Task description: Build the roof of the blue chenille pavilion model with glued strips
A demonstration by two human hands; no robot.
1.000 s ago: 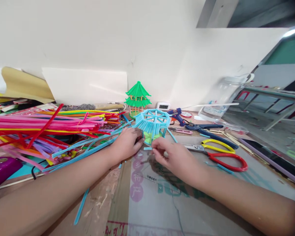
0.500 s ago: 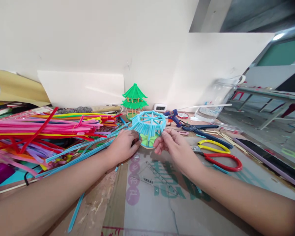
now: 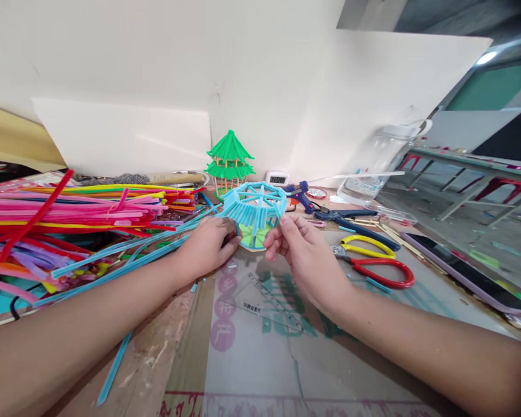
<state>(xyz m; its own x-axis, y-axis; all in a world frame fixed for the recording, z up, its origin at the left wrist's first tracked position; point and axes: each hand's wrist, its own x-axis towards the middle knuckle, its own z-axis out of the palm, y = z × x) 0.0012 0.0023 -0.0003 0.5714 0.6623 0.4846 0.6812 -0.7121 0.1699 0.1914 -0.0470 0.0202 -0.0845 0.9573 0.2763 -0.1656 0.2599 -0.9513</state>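
A small light-blue pavilion model (image 3: pixel 255 209) made of straws stands on a green base at the middle of the table. My left hand (image 3: pixel 208 246) is curled against its left side, steadying it. My right hand (image 3: pixel 301 252) is raised at its right edge, fingers pinched together against the blue roof fringe; what they hold is too small to make out. A finished green pavilion model (image 3: pixel 229 159) stands behind it against the wall.
A big heap of coloured straws (image 3: pixel 78 217) fills the left. Right of the model lie red-and-yellow scissors (image 3: pixel 375 260), a blue glue gun (image 3: pixel 301 194), blue pliers, a clear jar (image 3: pixel 373 168) and a phone (image 3: pixel 464 272). A clear ruler (image 3: pixel 273 301) lies on cardboard.
My right hand has lifted from the table in front of the model up to the roof's right edge. The left hand has stayed on the model. The view has shifted slightly.
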